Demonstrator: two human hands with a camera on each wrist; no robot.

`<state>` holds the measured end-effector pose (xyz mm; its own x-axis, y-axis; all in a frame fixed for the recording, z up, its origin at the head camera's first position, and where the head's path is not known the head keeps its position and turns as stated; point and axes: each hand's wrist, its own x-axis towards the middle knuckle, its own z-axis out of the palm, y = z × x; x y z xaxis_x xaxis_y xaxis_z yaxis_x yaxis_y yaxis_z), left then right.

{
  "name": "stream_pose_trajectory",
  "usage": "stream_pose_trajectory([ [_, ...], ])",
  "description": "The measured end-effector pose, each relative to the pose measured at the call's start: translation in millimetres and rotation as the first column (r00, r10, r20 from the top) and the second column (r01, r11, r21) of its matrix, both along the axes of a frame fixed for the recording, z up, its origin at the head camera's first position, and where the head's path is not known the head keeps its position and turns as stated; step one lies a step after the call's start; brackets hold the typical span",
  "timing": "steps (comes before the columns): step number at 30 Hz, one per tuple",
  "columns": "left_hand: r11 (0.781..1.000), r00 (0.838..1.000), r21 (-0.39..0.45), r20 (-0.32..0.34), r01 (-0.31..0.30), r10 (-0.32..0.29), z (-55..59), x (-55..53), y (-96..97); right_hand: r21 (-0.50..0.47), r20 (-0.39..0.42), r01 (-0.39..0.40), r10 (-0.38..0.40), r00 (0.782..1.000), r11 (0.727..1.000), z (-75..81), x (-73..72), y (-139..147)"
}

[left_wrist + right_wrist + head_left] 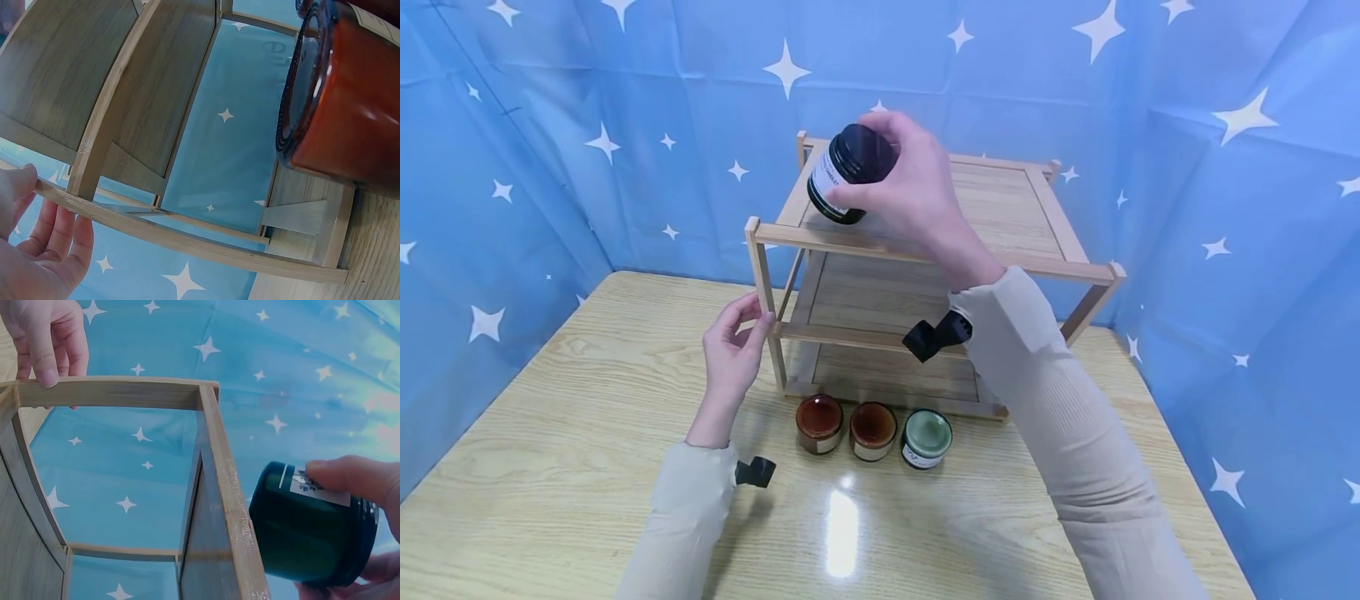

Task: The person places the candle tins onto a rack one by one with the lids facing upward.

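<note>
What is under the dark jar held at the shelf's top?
In the head view, the shelf's top board shows below and beside the dark jar, tilted in the right grip. What jar and grip cover cannot be seen; contact with the board is unclear.

Wooden rack (1011,204): top board has open room right of right hand (917,171) and dark jar (827,183), which fill space above left part. Left front post (762,271) occupied by left hand (733,343). Middle tier (865,296) open frontward, right sleeve (1067,400) crossing its right side. Before bottom tier (865,371), 3 obstacles: red jar (820,419), amber jar (873,427), green jar (927,435); narrow gaps between. Free table (587,400) left of left hand. Curtain (670,108) bounds rear.
</note>
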<state>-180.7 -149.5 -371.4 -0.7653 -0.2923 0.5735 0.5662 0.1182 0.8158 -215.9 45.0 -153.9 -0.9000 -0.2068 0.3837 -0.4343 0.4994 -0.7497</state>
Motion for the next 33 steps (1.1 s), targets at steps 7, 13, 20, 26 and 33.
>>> stream_pose_trajectory([
  [7,1.000,1.000,0.017,0.005,0.001,-0.001,0.2,0.1,0.1,0.141,-0.001,0.002,-0.002,1.000,0.990,-0.1,-3.2,-2.1],
  [13,1.000,1.000,0.019,0.011,0.002,-0.002,6.0,3.6,2.2,0.119,0.017,-0.033,0.031,0.999,0.992,-2.1,-6.3,-4.5],
  [20,1.000,1.000,0.008,0.016,-0.001,0.001,24.5,17.8,7.3,0.149,0.040,-0.082,0.077,0.996,0.985,-0.1,-11.1,-5.3],
  [26,1.000,1.000,0.013,0.017,0.005,-0.005,24.3,17.6,6.9,0.122,0.094,-0.150,0.139,0.986,0.981,0.2,-16.3,-4.3],
  [33,1.000,1.000,0.018,0.020,0.005,-0.006,3.5,1.5,-0.1,0.104,0.085,-0.229,0.221,0.972,0.968,-1.7,-20.8,-2.8],
])
